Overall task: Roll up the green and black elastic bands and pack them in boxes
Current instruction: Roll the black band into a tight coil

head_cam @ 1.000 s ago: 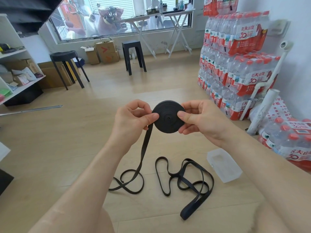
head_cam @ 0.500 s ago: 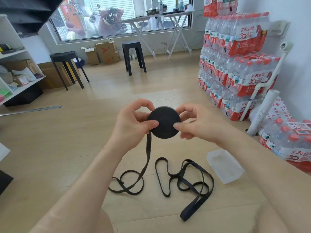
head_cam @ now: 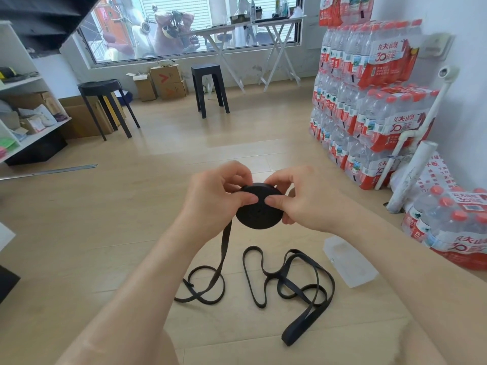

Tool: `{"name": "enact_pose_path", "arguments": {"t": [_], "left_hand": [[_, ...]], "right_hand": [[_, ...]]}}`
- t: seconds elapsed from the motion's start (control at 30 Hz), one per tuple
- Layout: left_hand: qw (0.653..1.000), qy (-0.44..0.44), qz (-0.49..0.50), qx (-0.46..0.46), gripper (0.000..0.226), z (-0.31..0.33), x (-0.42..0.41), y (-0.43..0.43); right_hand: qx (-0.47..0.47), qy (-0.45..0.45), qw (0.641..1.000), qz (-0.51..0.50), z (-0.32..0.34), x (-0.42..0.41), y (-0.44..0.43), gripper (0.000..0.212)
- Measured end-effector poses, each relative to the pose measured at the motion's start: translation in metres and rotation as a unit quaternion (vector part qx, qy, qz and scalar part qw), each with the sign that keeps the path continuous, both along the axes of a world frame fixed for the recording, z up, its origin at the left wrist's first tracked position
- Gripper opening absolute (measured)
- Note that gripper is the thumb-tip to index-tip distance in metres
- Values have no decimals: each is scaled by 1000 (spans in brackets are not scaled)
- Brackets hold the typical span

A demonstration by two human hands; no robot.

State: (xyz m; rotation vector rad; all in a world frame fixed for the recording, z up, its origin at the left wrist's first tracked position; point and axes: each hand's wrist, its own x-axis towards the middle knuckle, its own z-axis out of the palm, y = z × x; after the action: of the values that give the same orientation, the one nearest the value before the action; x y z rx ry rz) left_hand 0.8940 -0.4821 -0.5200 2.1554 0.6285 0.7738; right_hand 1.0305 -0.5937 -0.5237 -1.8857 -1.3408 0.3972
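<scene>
2 hands pinch a wound coil of black elastic band above the wooden floor.

The left hand (head_cam: 213, 198) and right hand (head_cam: 307, 201) both grasp the black roll (head_cam: 257, 213), thumbs pressed on its flat face, fingers curled behind its rim. The loose tail (head_cam: 225, 248) hangs from the roll's left edge down to the floor (head_cam: 105, 233), where it lies in tangled loops. A clear plastic box (head_cam: 350, 262) sits on the floor just right of the loops.
</scene>
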Motion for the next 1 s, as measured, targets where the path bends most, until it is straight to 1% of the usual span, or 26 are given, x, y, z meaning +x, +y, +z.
{"name": "enact_pose_path", "arguments": {"t": [0.1,0.27,0.4,0.5,0.63,0.83,1.0], "left_hand": [[1000,-24,15,-8,27,0,0,4],[1000,5,1,-9,25,0,-2,8],[999,-17,8,-47,20,-1,-2,13],[998,-24,-5,-59,20,-3,-3,14],[996,-19,-24,-82,28,-4,-2,12],[992,-58,8,-115,21,-3,0,12],[988,-74,-14,-138,17,-2,-2,11]], "right_hand": [[1,36,999,-13,0,4,-2,16],[8,67,997,-34,-1,7,-3,14],[19,98,994,-44,1,7,-5,13],[24,123,991,-47,2,6,-5,14],[41,170,983,-50,1,8,-5,16],[54,224,971,-55,2,7,-5,16],[55,256,964,-51,2,7,-6,15]]}}
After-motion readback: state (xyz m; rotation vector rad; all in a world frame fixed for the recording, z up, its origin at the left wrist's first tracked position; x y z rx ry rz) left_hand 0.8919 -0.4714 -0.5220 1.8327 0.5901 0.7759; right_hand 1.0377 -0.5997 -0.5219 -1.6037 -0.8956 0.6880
